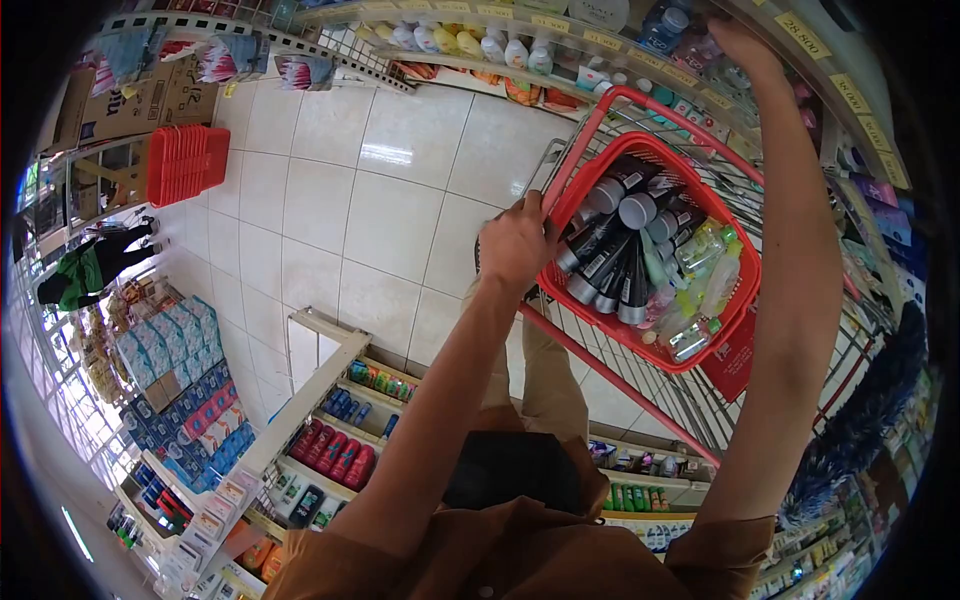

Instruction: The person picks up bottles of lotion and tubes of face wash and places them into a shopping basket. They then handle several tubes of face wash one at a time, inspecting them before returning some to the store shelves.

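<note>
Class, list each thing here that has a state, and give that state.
left hand, closed on the cart handle
right hand, at the shelf, grip unclear
cart, loaded
red basket, in the cart, well filled
black tubes, bunched together
clear bottles, tilted, contents unclear
spare baskets, stacked
pale bottles, upright, shelved

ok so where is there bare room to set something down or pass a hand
Widest: the floor between the stacked red baskets and the left hand on the cart. Some wire mesh also looks uncovered between the filled basket and the cart's lower rail. Crowded: inside that basket, and the shelf bottles by the right hand.
</note>
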A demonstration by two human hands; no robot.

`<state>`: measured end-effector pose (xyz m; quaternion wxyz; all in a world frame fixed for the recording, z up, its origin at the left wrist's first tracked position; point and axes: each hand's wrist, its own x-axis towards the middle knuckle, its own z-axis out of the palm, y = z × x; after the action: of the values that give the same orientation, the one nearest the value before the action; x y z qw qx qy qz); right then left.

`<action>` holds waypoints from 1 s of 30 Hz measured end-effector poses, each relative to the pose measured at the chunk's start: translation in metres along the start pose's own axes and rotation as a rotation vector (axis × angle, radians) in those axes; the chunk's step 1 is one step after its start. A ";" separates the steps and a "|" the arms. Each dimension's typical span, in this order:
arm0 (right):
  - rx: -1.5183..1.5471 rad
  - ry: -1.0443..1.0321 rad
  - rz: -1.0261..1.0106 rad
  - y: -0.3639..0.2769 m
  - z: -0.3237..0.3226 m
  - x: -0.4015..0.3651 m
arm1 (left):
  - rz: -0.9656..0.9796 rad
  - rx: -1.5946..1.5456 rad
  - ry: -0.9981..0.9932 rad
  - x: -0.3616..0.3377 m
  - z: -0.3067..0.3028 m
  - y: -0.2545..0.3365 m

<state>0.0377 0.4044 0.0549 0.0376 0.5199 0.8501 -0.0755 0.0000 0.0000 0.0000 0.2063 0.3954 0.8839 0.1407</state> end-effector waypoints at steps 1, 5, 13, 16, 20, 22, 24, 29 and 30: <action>-0.010 0.004 0.021 -0.002 -0.002 -0.002 | -0.003 -0.020 0.001 0.001 0.001 0.000; -0.025 -0.101 0.048 0.012 0.015 0.017 | 0.007 -0.024 0.010 -0.001 0.000 -0.002; 0.079 0.115 0.031 -0.009 0.000 -0.014 | -0.031 -0.022 -0.021 0.000 -0.008 0.006; 0.187 0.044 0.064 -0.024 -0.027 -0.046 | -0.028 -0.028 -0.016 0.001 -0.006 0.006; 0.288 0.240 0.073 -0.010 -0.003 -0.064 | 0.000 -0.020 0.013 0.000 -0.002 0.001; 0.237 0.662 -0.090 -0.018 0.004 -0.122 | 0.006 -0.014 0.016 0.000 -0.002 0.001; 0.414 0.685 -0.205 -0.014 0.005 -0.184 | 0.002 -0.006 0.006 -0.001 -0.003 0.002; 0.569 0.219 -0.086 0.054 0.032 -0.315 | 0.000 0.058 -0.055 0.001 -0.004 0.001; 0.523 0.118 -0.036 0.074 0.036 -0.334 | -0.008 0.050 -0.038 0.001 -0.004 0.002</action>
<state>0.2554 0.1385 0.0599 -0.1489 0.5003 0.8114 -0.2630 -0.0012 0.0012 0.0037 0.2137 0.3996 0.8846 0.1103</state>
